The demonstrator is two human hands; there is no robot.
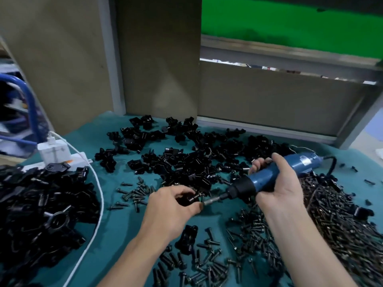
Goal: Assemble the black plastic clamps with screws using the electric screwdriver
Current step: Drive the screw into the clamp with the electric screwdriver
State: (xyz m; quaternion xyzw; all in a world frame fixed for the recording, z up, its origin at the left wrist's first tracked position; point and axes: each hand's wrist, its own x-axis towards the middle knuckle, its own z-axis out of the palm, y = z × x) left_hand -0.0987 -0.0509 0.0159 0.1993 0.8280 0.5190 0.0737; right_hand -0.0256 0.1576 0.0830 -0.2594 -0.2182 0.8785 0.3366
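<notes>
Left hand: our left hand (174, 200) is low in the middle, fingers and thumb curled in a pinch on one black clamp (187, 198), over the teal mat (124, 224).
Right hand: our right hand (277, 183) wraps the blue body of the screwdriver (267, 179), fingers over the top and thumb up along the far side. The tool lies nearly level with its nose pointing left.
Bit: the metal bit (213, 198) reaches to the clamp we hold, its tip just beside our left thumb. We cannot tell whether a screw sits on it.
Cord: a black cord (331, 162) leaves the tool's rear and curves down to the mat at right.
Clamps, middle: a loose spread of clamps (186, 162) covers the mat beyond our hands, up to the brown board (157, 59) at the back.
Clamps, left: a deeper heap of clamps (41, 204) lies at our left, partly over a white power strip (80, 158).
Clamp, near: a single clamp (187, 237) lies on the mat just right of our left wrist.
Screws, right: a thick heap of screws (342, 214) lies right of our right forearm.
Screws, near: scattered screws (207, 262) lie between our forearms, and a small group (134, 193) lies left of our left hand.
Cable: a white cable (97, 204) runs from a charger (55, 151) on the strip and curves down along the left heap.
Far left: a blue tube (31, 104), blurred.
Back right: a green surface (290, 23) above a grey frame.
</notes>
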